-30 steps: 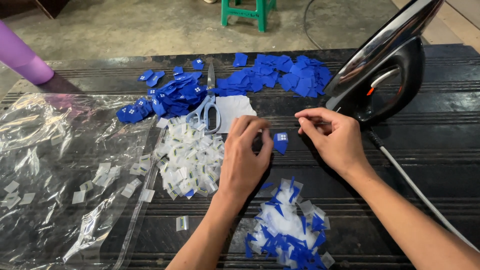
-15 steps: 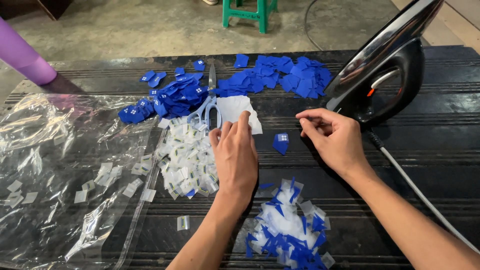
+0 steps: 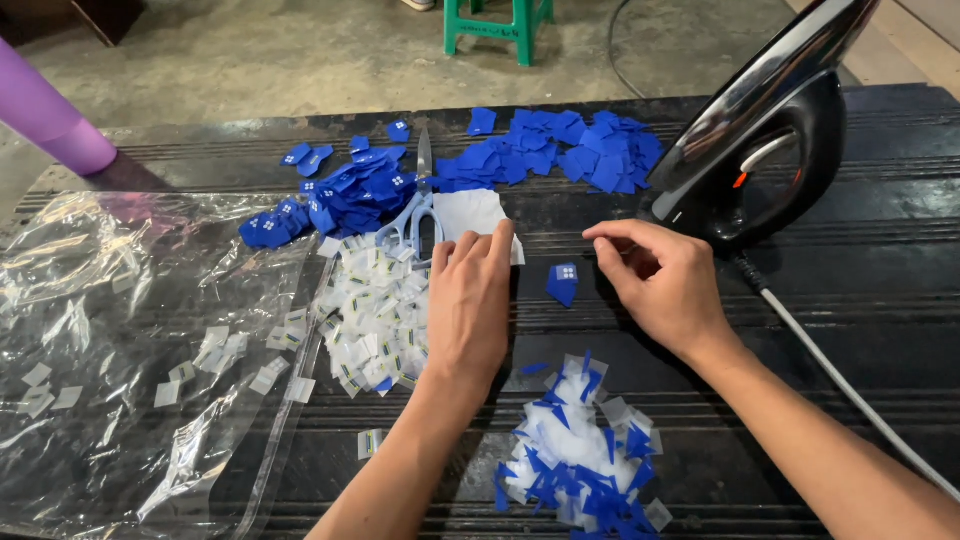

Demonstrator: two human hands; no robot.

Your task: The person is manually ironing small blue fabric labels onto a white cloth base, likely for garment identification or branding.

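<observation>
**Head camera: your hands work among fabric tags on a dark ribbed table**

Far left, a clear plastic sheet [image 3: 120, 350] lies crumpled over the table [image 3: 850, 260], a few small white tags scattered on it, with a purple cylinder [image 3: 50, 115] standing beyond its top corner. Moving right, a heap of white tags [image 3: 375, 315] sits just beside the sheet's edge, and above it a pile of folded blue tags [image 3: 345, 195] touches a pair of light-handled scissors [image 3: 418, 205], blades pointing away from you.

Your left hand [image 3: 470, 300] lies flat and open, palm down, fingers extended together, their tips resting on a white paper square [image 3: 475, 215] just right of the scissors. A single blue tag [image 3: 563, 283] lies alone on the table between your two hands, touched by neither. Below it, near your forearms, sits a mixed heap of blue and white offcuts [image 3: 580, 460].

Your right hand [image 3: 660, 285] hovers with thumb and forefinger pinched together; it may be holding something small, but the view does not show it. Behind it, a second spread of flat blue pieces [image 3: 560, 155] runs toward an upright black electric iron [image 3: 770, 150], its cord [image 3: 850, 390] trailing past your right arm.
</observation>
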